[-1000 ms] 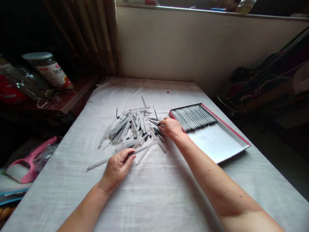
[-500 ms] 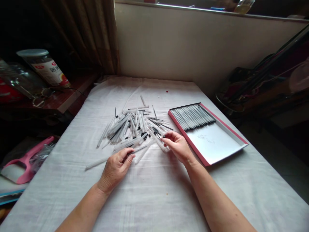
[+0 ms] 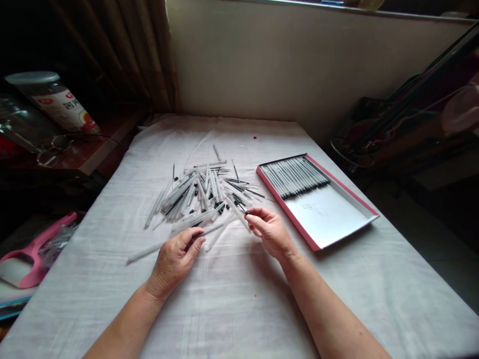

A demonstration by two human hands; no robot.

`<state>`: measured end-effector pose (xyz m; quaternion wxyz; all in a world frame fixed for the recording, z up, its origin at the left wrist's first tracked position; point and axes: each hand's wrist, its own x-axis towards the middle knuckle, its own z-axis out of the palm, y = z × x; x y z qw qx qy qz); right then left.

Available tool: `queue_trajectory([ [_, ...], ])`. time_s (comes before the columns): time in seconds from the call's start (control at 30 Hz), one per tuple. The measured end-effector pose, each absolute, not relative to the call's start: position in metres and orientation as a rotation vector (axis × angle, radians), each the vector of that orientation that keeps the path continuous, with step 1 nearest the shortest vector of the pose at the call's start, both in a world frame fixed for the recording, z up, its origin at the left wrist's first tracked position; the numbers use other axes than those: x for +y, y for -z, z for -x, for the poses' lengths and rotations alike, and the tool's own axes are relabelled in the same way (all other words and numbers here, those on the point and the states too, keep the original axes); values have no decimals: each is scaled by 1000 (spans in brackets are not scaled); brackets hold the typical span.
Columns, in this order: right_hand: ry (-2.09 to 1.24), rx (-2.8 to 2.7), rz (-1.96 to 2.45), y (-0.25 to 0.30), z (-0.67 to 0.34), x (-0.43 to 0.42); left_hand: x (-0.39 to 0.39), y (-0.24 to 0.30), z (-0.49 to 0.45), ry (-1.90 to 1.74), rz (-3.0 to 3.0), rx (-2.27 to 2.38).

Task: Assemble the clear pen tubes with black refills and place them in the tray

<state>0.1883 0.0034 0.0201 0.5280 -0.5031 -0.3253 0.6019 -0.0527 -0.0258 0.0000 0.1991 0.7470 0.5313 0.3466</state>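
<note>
My left hand (image 3: 177, 257) pinches a slim greyish pen tube (image 3: 213, 231) between thumb and fingers, its free end pointing right. Another clear pen barrel (image 3: 144, 253) reaches out to the left of that hand, partly hidden behind it. My right hand (image 3: 271, 232) is closed, with a small black pen plug (image 3: 247, 213) at its thumb and fingertips. Beyond both hands lies a loose pile of clear pen barrels (image 3: 179, 194), mixed with dark thin refills (image 3: 239, 187) and small black pieces.
To the right sits a shallow pink-edged box (image 3: 318, 234) with a row of black-ended pens (image 3: 295, 177) along its far part. A white cloth (image 3: 224, 309) covers the table. A lidded jar (image 3: 60, 102) and glasses (image 3: 52, 152) stand left, above pink-handled scissors (image 3: 33, 254).
The view has shifted slightly, so most things sit a little further left. My right hand has drawn its black piece a bit nearer me. Both hands keep their grips.
</note>
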Motion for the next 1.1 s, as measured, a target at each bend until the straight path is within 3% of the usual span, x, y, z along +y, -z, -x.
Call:
queue_trajectory([
  [0.77,-1341,-1046,1210,-16,-186,-1,-26,2,53,-960,-2107,1479],
  [1.1,-903,-1597,1194,-20,-200,-5,-26,1,53,-997,-2102,1474],
])
